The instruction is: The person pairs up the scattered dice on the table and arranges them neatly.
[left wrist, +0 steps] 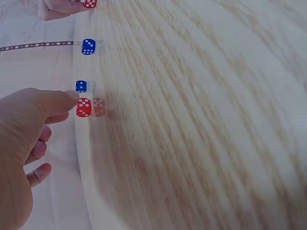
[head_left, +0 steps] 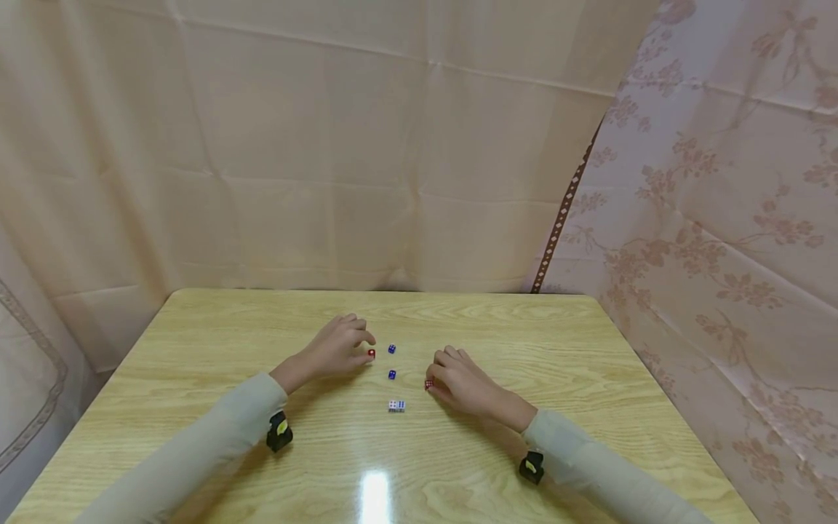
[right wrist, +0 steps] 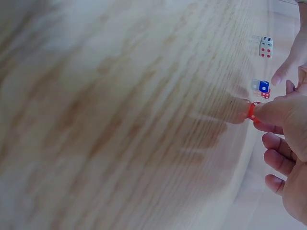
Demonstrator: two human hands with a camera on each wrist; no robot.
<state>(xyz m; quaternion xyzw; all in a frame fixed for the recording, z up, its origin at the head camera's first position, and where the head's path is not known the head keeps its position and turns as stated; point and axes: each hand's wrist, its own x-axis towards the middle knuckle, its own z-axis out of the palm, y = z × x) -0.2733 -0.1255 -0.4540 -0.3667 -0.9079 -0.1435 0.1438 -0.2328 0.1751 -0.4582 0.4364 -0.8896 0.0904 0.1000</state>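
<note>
My left hand (head_left: 337, 346) is at the left of the dice, thumb and index finger apart. A red die (left wrist: 83, 108) rests on the table right by the left thumb tip; I cannot tell whether they touch. My right hand (head_left: 461, 382) pinches another red die (right wrist: 252, 111) between thumb and index finger, low at the table surface. Two blue dice lie between the hands: a farther blue die (head_left: 391, 349) and a nearer blue die (head_left: 392, 375). Closer to me, two white dice (head_left: 396, 406) stand side by side, touching.
The dice are on a wooden table (head_left: 314, 466) with a glossy, reflecting top. A beige curtain (head_left: 294, 145) hangs behind its far edge, and a floral curtain (head_left: 733, 218) hangs along the right side.
</note>
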